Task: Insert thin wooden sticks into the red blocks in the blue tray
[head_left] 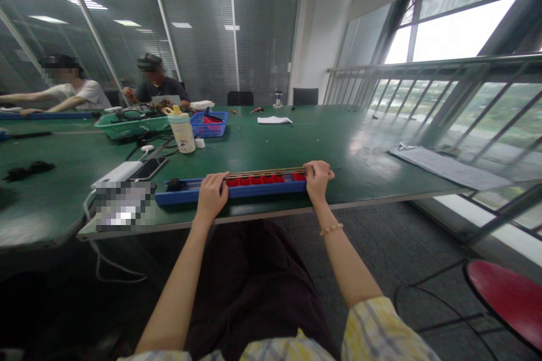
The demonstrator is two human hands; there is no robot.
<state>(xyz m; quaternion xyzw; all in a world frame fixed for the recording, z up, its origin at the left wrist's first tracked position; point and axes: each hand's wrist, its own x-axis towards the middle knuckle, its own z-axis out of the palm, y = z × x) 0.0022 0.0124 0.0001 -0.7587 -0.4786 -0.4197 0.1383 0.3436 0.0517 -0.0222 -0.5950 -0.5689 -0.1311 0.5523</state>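
Observation:
A long blue trough (190,196) lies along the table's front edge, with a row of red pieces (254,179) inside it and a small dark clump (175,184) at its left end. Thin yellowish strands (266,171) run taut above the red pieces, from one hand to the other. My left hand (213,194) is closed in a pinch at their left end, resting over the trough. At the trough's right end, my right hand (317,177) pinches the other end of the strands. The fingertips' exact grip is partly hidden.
Left of the trough lie a white power bank (116,174) and a phone (150,168). Behind them stand a cup (183,134), a green basket (135,128) and a blue basket (212,128). A clipboard (449,168) lies at right. Two people sit across at the left.

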